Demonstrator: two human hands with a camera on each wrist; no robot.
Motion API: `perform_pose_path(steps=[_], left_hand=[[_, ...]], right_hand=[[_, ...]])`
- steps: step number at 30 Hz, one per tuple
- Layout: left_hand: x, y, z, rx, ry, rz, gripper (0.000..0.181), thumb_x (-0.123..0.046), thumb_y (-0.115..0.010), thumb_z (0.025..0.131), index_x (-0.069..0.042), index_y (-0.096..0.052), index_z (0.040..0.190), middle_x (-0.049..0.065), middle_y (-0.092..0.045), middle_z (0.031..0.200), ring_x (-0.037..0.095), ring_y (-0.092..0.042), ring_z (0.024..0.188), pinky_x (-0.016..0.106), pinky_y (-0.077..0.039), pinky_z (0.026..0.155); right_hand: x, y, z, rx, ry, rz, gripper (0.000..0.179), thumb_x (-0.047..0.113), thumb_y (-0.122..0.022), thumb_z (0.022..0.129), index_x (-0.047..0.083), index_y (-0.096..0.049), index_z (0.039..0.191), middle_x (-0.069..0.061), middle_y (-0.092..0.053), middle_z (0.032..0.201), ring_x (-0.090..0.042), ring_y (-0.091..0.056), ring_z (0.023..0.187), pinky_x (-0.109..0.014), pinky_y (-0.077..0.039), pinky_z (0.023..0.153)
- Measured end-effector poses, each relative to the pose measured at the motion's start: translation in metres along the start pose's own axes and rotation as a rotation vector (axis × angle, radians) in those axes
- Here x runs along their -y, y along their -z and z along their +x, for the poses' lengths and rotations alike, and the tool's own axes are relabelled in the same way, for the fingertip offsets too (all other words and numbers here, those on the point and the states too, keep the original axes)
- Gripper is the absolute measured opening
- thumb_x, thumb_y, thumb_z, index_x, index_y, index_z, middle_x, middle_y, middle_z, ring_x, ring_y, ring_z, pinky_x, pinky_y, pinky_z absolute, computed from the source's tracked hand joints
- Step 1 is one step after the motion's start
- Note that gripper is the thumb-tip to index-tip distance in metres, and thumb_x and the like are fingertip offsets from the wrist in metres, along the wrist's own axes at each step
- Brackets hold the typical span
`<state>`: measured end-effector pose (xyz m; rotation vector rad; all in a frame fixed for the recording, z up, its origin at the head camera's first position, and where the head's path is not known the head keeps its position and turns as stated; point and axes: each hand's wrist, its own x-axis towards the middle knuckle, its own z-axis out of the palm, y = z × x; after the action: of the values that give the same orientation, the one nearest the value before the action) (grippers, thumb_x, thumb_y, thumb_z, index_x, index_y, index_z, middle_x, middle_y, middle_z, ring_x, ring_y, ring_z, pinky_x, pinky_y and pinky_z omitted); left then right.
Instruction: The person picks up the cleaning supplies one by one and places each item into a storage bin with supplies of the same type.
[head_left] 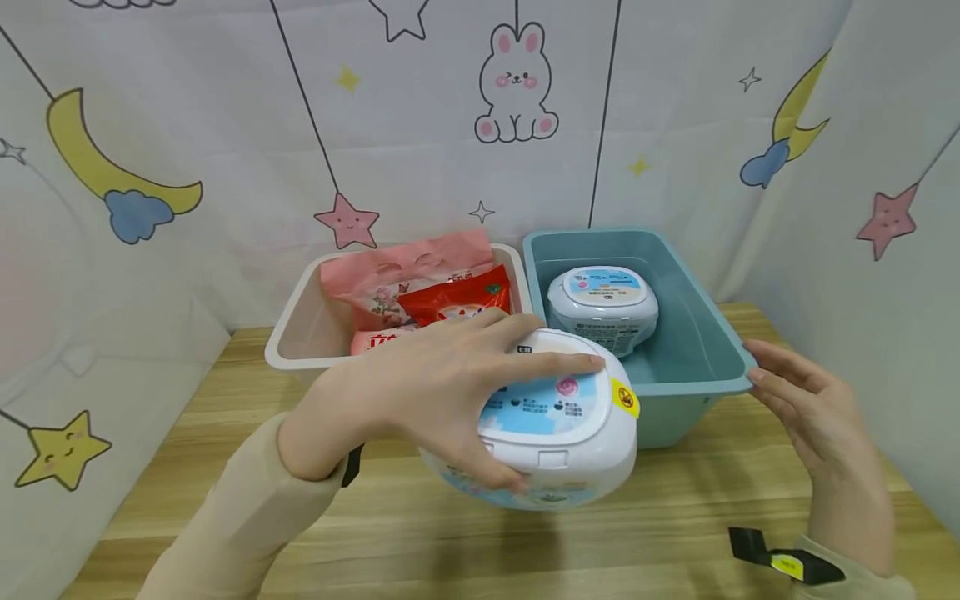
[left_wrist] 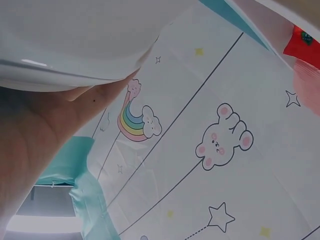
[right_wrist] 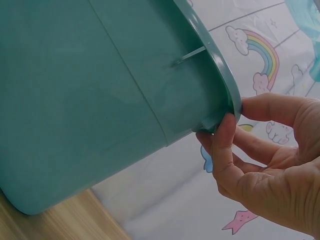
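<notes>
My left hand [head_left: 472, 383] grips a white lidded plastic tub [head_left: 555, 450] from above, fingers over its blue-labelled lid and thumb down the near side. The tub is held over the table in front of the bins, tilted so its lid shows. In the left wrist view the tub's smooth white wall [left_wrist: 85, 40] fills the upper left. At the right, my right hand [head_left: 817, 408] pinches the near right corner of the teal bin [head_left: 697, 333]; the right wrist view shows thumb and fingers on its rim [right_wrist: 227, 85]. A similar white tub [head_left: 603, 308] stands inside that bin.
Left of the teal bin, a beige bin [head_left: 300, 333] holds a pink package [head_left: 420, 258] and a red package [head_left: 461, 296]. Both bins stand at the back of the wooden table [head_left: 360, 533]. A printed cloth [head_left: 435, 142] hangs behind and at the sides.
</notes>
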<state>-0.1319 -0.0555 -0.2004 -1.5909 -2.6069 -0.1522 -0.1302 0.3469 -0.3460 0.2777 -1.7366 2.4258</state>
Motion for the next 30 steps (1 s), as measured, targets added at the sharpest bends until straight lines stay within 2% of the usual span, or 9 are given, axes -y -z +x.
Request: perform_pose_path(steps=[5, 10, 18, 26, 30], left_hand=[[-0.001, 0.005, 0.005, 0.009, -0.018, 0.015, 0.092, -0.075, -0.066, 0.066, -0.049, -0.026, 0.146, -0.005, -0.044, 0.136, 0.008, -0.045, 0.112, 0.027, -0.045, 0.087], [-0.001, 0.010, 0.010, 0.013, -0.037, -0.013, 0.092, -0.072, -0.068, 0.067, -0.048, -0.029, 0.146, -0.005, -0.044, 0.137, 0.008, -0.045, 0.111, 0.025, -0.045, 0.086], [-0.001, 0.016, 0.014, 0.028, -0.008, -0.032, 0.089, -0.071, -0.067, 0.068, -0.051, -0.028, 0.145, -0.003, -0.041, 0.142, 0.010, -0.043, 0.120, 0.027, -0.045, 0.090], [0.000, 0.024, 0.020, 0.017, -0.030, -0.004, 0.089, -0.073, -0.066, 0.067, -0.051, -0.028, 0.145, -0.006, -0.045, 0.136, 0.006, -0.046, 0.113, 0.022, -0.044, 0.084], [0.000, 0.026, 0.023, 0.006, -0.048, 0.003, 0.091, -0.072, -0.067, 0.066, -0.049, -0.029, 0.145, -0.004, -0.046, 0.130, 0.008, -0.046, 0.110, 0.024, -0.045, 0.084]], right_hand=[[0.000, -0.001, -0.001, -0.005, -0.006, -0.008, 0.039, -0.012, -0.047, 0.093, 0.006, -0.066, 0.121, 0.002, -0.069, 0.109, -0.008, -0.069, 0.091, -0.018, -0.055, 0.081], [0.000, -0.001, 0.000, -0.010, -0.006, -0.018, 0.039, -0.012, -0.047, 0.093, 0.006, -0.065, 0.122, 0.002, -0.068, 0.109, -0.008, -0.069, 0.090, -0.018, -0.055, 0.080], [0.000, -0.001, 0.000, -0.013, -0.015, -0.021, 0.039, -0.011, -0.047, 0.093, 0.007, -0.065, 0.122, 0.002, -0.068, 0.109, -0.008, -0.069, 0.091, -0.018, -0.055, 0.080], [0.002, -0.002, -0.001, -0.023, -0.026, -0.026, 0.038, -0.011, -0.048, 0.093, 0.008, -0.066, 0.122, 0.003, -0.069, 0.109, -0.007, -0.069, 0.091, -0.017, -0.054, 0.080], [0.001, -0.002, -0.001, -0.021, -0.021, -0.024, 0.038, -0.011, -0.048, 0.094, 0.008, -0.066, 0.122, 0.003, -0.069, 0.109, -0.007, -0.069, 0.090, -0.017, -0.055, 0.080]])
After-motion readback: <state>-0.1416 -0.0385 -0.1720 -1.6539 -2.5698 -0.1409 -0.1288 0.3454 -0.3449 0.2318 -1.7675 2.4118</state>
